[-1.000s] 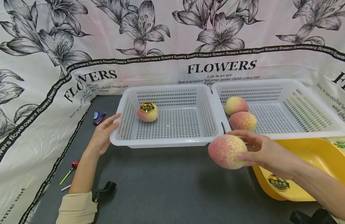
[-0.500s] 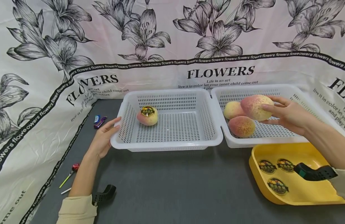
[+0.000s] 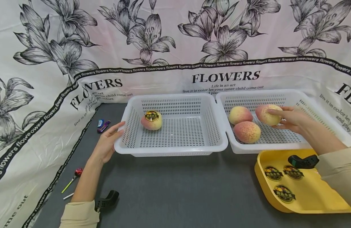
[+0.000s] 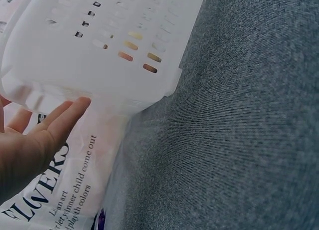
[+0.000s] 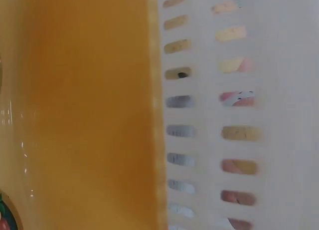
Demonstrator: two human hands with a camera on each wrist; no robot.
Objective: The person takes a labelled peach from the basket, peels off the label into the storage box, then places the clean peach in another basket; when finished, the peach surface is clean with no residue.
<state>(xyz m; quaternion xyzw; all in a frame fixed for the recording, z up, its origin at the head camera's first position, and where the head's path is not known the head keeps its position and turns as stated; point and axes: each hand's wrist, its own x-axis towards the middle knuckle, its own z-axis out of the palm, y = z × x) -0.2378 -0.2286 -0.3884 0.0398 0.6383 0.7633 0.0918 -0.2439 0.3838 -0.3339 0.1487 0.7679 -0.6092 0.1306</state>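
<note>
The left hand (image 3: 107,144) lies forward at the near left, fingers straight and relaxed. The right hand (image 3: 290,119) reaches far right, fingers curled in a grip, sleeve at the wrist.

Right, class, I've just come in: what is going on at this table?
A person's right hand holds a peach inside the right white basket, beside two other peaches. The left hand rests against the left basket, which holds one stickered peach. A yellow tray with round stickers lies nearby.

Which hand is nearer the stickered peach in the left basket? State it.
Left. The left hand rests on the rim of that peach's basket; the right hand grips another peach in the right basket.
</note>
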